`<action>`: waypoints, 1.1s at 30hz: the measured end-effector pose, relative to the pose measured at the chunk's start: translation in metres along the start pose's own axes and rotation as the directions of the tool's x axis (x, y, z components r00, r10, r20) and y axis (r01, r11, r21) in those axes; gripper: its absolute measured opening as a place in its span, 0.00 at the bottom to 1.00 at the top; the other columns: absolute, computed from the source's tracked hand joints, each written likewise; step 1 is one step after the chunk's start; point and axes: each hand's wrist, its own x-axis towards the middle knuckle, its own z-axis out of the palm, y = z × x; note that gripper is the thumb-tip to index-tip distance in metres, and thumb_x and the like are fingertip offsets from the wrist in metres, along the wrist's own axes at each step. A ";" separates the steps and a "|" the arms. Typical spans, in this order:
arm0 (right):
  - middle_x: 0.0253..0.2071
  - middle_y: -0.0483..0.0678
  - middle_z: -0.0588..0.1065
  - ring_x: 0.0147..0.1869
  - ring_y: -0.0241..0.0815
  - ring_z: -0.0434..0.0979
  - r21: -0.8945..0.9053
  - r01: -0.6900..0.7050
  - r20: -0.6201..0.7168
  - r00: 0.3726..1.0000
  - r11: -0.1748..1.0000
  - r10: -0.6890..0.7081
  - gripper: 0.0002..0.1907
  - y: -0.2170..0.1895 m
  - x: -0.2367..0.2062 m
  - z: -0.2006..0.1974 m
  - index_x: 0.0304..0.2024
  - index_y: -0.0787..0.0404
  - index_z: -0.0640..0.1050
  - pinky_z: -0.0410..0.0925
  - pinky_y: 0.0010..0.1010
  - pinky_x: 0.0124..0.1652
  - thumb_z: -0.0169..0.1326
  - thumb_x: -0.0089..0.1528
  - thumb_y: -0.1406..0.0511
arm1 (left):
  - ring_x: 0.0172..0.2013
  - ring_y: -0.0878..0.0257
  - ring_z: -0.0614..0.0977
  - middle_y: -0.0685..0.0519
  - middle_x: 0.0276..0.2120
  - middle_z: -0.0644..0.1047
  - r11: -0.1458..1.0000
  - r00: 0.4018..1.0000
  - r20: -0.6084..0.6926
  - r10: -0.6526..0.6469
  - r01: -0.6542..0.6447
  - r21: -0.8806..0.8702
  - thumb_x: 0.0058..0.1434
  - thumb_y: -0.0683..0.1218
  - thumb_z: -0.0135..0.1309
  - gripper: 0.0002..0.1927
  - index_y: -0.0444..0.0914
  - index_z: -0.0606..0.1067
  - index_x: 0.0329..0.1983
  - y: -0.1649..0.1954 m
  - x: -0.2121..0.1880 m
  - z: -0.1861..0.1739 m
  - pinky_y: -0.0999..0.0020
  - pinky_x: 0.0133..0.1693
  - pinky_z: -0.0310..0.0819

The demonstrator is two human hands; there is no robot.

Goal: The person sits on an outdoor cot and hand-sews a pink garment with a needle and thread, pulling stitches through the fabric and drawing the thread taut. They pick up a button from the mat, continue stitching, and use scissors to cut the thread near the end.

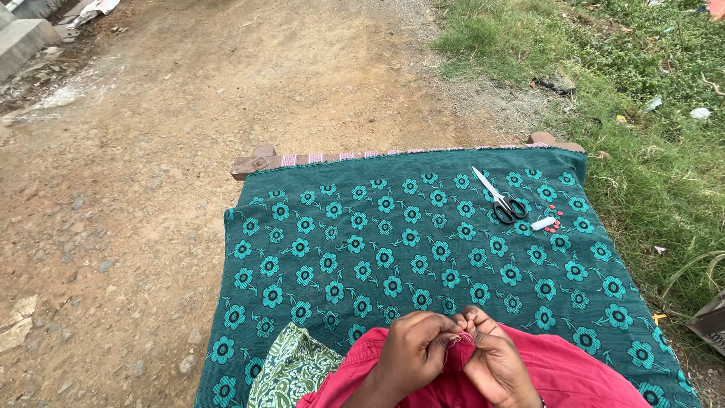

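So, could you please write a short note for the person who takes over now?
Left hand and right hand: fingers of both pinch one spot of the red cloth on the lap, fingertips meeting.
Scissors, a small white spool-like piece and small red buttons lie apart on the green flowered blanket.
Done: cannot tell how much is sewn.
Left: scissors and buttons untouched.

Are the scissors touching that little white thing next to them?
Apart. The head view shows a strip of green flowered cloth between the scissors handles and the small white object.
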 end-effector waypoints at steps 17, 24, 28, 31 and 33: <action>0.42 0.48 0.70 0.48 0.45 0.72 0.210 -0.025 0.164 0.986 0.977 -0.010 0.08 -0.013 -0.001 0.020 0.45 0.60 0.68 0.69 0.37 0.49 0.52 0.66 0.72 | 0.31 0.61 0.84 0.46 0.32 0.82 0.972 0.987 -0.078 -0.138 0.119 -0.202 0.59 0.33 0.58 0.04 0.31 0.80 0.37 -0.004 -0.007 0.008 0.70 0.33 0.77; 0.44 0.45 0.71 0.51 0.39 0.79 0.100 0.036 -0.262 0.965 0.994 -0.009 0.08 -0.044 0.005 0.005 0.44 0.58 0.70 0.70 0.25 0.41 0.48 0.62 0.71 | 0.33 0.64 0.83 0.48 0.33 0.83 0.926 0.958 -0.051 -0.281 0.257 -0.275 0.59 0.35 0.60 0.05 0.32 0.81 0.39 -0.003 -0.002 0.005 0.71 0.36 0.77; 0.47 0.53 0.69 0.38 0.35 0.70 0.410 0.073 0.071 0.991 0.909 -0.112 0.11 -0.070 0.004 -0.013 0.48 0.66 0.69 0.68 0.22 0.36 0.46 0.65 0.79 | 0.34 0.65 0.83 0.49 0.34 0.82 0.915 0.958 0.024 -0.286 0.280 -0.290 0.62 0.34 0.57 0.07 0.33 0.82 0.41 -0.004 -0.001 -0.002 0.72 0.38 0.76; 0.45 0.52 0.68 0.38 0.35 0.67 0.329 0.255 -0.081 0.967 0.909 -0.242 0.08 -0.092 0.001 -0.022 0.44 0.63 0.70 0.64 0.23 0.35 0.47 0.65 0.77 | 0.34 0.65 0.82 0.50 0.34 0.82 0.907 0.956 0.061 -0.288 0.292 -0.303 0.64 0.34 0.56 0.07 0.34 0.83 0.41 -0.006 0.000 -0.004 0.72 0.38 0.75; 0.44 0.50 0.68 0.40 0.37 0.67 0.318 0.360 -0.140 0.933 0.877 -0.332 0.07 -0.109 -0.001 -0.028 0.41 0.61 0.69 0.63 0.24 0.39 0.48 0.65 0.77 | 0.35 0.66 0.82 0.51 0.35 0.81 0.894 0.957 0.066 -0.283 0.288 -0.343 0.65 0.35 0.55 0.07 0.34 0.83 0.40 -0.008 0.000 -0.005 0.73 0.38 0.76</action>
